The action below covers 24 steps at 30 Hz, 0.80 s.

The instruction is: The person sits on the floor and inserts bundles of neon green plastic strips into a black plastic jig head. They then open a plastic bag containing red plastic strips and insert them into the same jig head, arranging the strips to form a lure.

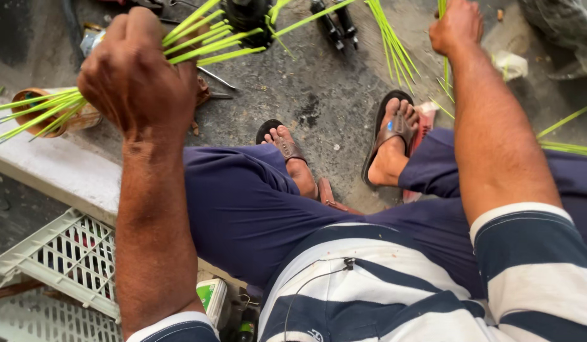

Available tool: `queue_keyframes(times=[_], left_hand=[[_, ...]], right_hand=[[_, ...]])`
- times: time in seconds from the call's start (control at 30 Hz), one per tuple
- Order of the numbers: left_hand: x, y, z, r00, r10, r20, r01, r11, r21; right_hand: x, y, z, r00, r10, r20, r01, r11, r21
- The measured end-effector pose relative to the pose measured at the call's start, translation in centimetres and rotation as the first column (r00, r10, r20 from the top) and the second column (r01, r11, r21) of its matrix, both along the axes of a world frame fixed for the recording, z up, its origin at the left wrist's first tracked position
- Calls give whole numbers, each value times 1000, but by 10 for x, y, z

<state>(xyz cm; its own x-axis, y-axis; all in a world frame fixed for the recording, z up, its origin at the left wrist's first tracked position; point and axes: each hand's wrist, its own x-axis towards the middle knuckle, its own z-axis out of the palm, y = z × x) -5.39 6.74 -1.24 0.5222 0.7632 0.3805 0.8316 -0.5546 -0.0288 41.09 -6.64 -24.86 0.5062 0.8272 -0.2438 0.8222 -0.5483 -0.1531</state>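
The green strips are long, thin and flat, a bright yellow-green, like split leaf blades. One bundle runs slantwise through the upper left of the view: its far ends fan out toward a dark round object on the ground at the top, and its near ends stick out to the left over a brown clay pot lying on its side.

The left hand is closed into a tight fist around this bundle, knuckles up, the strips passing right through the fist and out both sides.

The right hand is at the top right, fingers curled shut on a smaller bunch of the same strips, which hangs down below it toward the ground; how many it grips is hard to tell, since the hand covers them. More loose strips lie on the grey concrete floor between the hands, and a few more lie beside the right knee.

The person sits with both feet in brown sandals on the floor. A white plastic crate sits at the lower left, below a pale ledge.
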Motion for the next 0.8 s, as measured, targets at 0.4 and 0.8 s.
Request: queue_keyframes(times=[0.4, 0.8], left_hand=[[-5, 5, -6, 1000, -4, 30, 1, 994, 110], [-14, 16, -28, 995, 25, 93, -29, 999, 45]], right_hand=[[-52, -14, 22, 773, -229, -591, 549, 709, 443], [-102, -44, 32, 373, 19, -928, 739, 599, 309]])
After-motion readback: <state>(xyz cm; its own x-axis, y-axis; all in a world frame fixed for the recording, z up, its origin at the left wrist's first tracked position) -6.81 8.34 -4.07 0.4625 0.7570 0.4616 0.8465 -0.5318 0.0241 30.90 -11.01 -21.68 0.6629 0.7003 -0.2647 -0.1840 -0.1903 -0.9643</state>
